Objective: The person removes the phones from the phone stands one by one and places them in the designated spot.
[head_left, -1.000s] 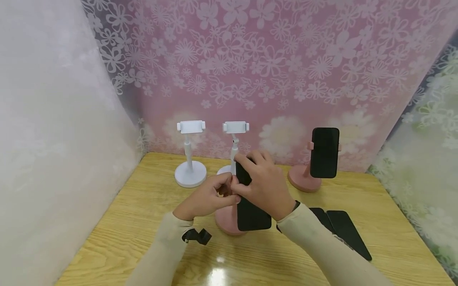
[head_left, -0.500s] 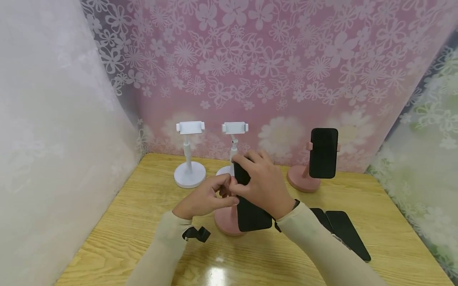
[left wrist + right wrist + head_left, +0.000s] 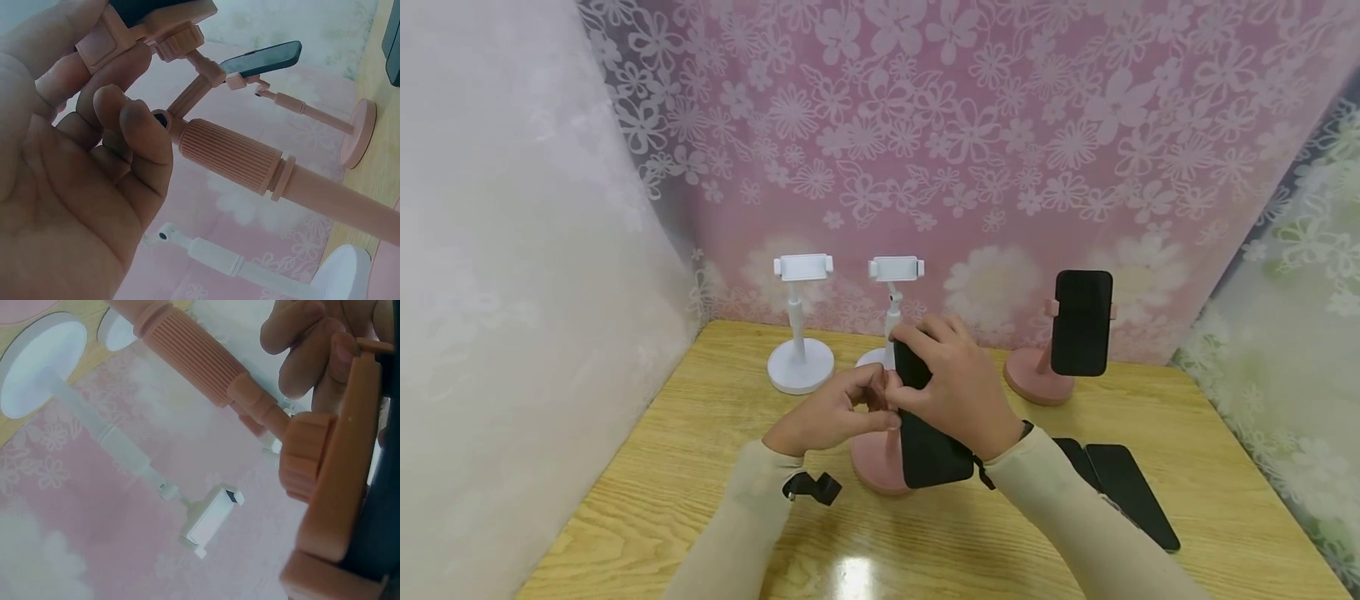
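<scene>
At the middle of the table, a black phone [image 3: 934,454] sits tilted against the clamp [image 3: 103,40] of a pink phone stand [image 3: 875,467]. My left hand [image 3: 835,414] pinches the clamp's end between thumb and fingers, beside the phone's left edge. Across the phone's upper part, my right hand [image 3: 958,385] grips it, fingers over the far end and thumb at the left edge. In the right wrist view the clamp's back plate [image 3: 340,462] lies along the phone [image 3: 382,519], and the left fingertips [image 3: 309,353] reach its far end. The ribbed column [image 3: 231,156] runs down from the clamp.
Two white phone stands [image 3: 800,367] [image 3: 897,268] stand at the back. At the back right, another pink stand [image 3: 1037,377] bears an upright black phone [image 3: 1081,323]. Two more black phones [image 3: 1131,492] lie flat at right, partly behind my right sleeve. Floral curtains border the table.
The phone's lower end has swung very slightly to the right. Both hands keep their hold in nearly the same place.
</scene>
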`<state>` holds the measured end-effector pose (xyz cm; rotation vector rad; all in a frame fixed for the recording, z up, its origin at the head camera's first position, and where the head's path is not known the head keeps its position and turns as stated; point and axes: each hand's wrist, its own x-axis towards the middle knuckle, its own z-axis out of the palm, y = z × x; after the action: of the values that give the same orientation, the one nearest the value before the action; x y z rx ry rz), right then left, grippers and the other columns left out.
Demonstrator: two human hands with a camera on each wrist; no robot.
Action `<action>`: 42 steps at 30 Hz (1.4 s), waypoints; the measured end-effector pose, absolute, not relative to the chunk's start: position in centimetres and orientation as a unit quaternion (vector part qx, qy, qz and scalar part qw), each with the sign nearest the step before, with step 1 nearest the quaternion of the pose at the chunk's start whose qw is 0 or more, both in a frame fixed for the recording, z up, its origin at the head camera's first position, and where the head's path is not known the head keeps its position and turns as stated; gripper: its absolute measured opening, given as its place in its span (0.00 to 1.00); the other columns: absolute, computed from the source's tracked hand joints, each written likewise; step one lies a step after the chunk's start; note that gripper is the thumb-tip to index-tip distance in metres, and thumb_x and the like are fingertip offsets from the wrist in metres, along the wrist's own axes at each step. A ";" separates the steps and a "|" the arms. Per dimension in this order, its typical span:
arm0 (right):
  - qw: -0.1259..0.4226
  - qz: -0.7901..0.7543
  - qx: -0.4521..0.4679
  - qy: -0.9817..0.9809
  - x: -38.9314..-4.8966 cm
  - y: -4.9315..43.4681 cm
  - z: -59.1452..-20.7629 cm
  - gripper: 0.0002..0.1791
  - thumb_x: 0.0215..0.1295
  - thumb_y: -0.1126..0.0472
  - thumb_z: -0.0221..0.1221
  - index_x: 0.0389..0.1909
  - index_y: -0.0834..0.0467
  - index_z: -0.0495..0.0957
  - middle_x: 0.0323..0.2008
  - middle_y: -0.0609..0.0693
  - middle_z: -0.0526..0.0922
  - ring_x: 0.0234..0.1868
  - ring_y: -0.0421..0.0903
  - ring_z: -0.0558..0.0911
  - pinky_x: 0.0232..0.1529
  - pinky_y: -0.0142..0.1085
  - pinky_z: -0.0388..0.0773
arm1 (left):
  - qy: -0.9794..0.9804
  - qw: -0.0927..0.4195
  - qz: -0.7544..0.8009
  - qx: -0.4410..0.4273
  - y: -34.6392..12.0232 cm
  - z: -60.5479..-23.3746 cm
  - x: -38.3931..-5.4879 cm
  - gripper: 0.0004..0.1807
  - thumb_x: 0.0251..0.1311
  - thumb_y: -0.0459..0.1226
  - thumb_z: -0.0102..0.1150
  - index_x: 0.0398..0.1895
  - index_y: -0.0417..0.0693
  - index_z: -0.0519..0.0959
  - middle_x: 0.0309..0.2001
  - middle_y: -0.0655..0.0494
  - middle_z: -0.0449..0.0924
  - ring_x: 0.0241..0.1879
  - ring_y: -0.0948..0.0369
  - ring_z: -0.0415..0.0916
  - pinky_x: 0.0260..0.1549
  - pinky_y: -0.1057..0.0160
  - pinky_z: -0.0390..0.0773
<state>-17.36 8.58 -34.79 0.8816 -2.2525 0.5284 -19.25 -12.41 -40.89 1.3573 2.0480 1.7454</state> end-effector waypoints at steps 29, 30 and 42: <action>0.308 0.218 0.372 -0.848 -17.3 9.0 -34.7 0.20 0.58 0.56 0.67 0.53 0.52 0.84 0.39 0.47 0.76 0.34 0.45 0.66 0.29 0.38 0.67 | 0.683 0.057 0.564 0.460 -12.4 -40.7 -18.7 0.06 0.71 0.33 0.63 0.40 0.50 0.75 0.36 0.53 0.81 0.36 0.58 0.80 0.35 0.61 0.77; 0.308 0.219 0.372 -0.848 -17.3 9.1 -34.7 0.20 0.58 0.56 0.67 0.53 0.52 0.84 0.39 0.47 0.76 0.34 0.45 0.66 0.29 0.38 0.67 | 0.684 0.057 0.564 0.459 -12.3 -40.7 -18.6 0.06 0.71 0.33 0.63 0.40 0.50 0.75 0.37 0.53 0.81 0.36 0.57 0.80 0.35 0.61 0.77; 0.312 0.231 0.382 -0.839 -17.3 9.2 -34.7 0.20 0.57 0.57 0.67 0.52 0.52 0.84 0.37 0.47 0.76 0.33 0.45 0.66 0.30 0.39 0.66 | 0.714 0.061 0.552 0.426 -12.1 -40.6 -18.5 0.06 0.71 0.34 0.63 0.39 0.50 0.74 0.35 0.55 0.81 0.35 0.58 0.78 0.33 0.62 0.75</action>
<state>-17.27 9.19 -34.72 1.0083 -2.2130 0.6083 -18.46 -12.07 -40.63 1.2878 2.1605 1.6708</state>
